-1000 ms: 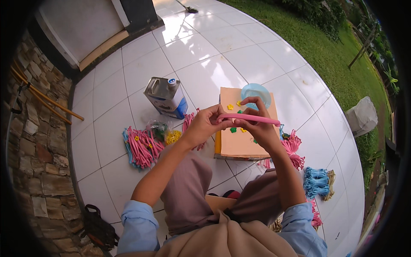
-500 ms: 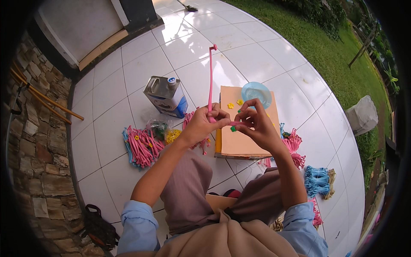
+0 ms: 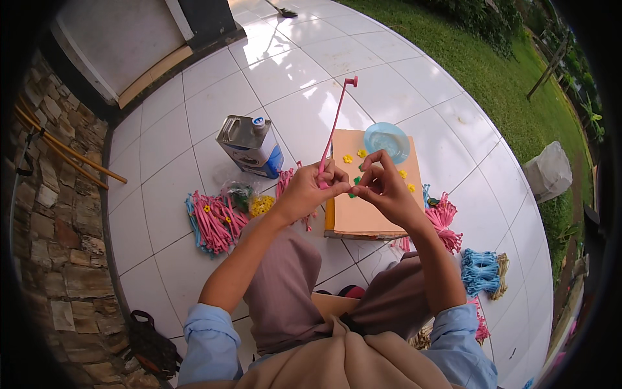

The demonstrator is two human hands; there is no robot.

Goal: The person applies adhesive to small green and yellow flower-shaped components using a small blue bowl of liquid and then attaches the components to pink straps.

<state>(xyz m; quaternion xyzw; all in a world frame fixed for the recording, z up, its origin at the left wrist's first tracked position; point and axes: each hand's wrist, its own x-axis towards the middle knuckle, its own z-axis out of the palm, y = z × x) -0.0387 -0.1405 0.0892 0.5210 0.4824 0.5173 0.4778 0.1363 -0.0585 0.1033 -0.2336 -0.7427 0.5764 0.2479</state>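
My left hand (image 3: 312,193) is closed on a long, thin pink strip (image 3: 334,133), which stands up from the fist, leans right and ends in a small knob. My right hand (image 3: 392,198) pinches the strip's lower end right beside my left fingertips, which partly hide it. Beneath both hands is a box topped with tan cardboard (image 3: 363,219). Yellow flower pieces (image 3: 348,159) and small green pieces (image 3: 357,181) lie on it, some partly behind my right fingers. At the box's far corner sits a light-blue dish (image 3: 387,144).
A metal can (image 3: 249,149) stands left of the box. Nearer are pink strip bundles (image 3: 217,223) and a heap of yellow pieces (image 3: 261,205). To the right lie more pink strips (image 3: 443,223) and blue bundles (image 3: 479,272). A white sack (image 3: 547,172) stands by the grass.
The strip's upper end has tilted to the right. My hands' fingertips have come closer together, and the pink stretch between them has shortened. More yellow flower pieces show beside my right hand.
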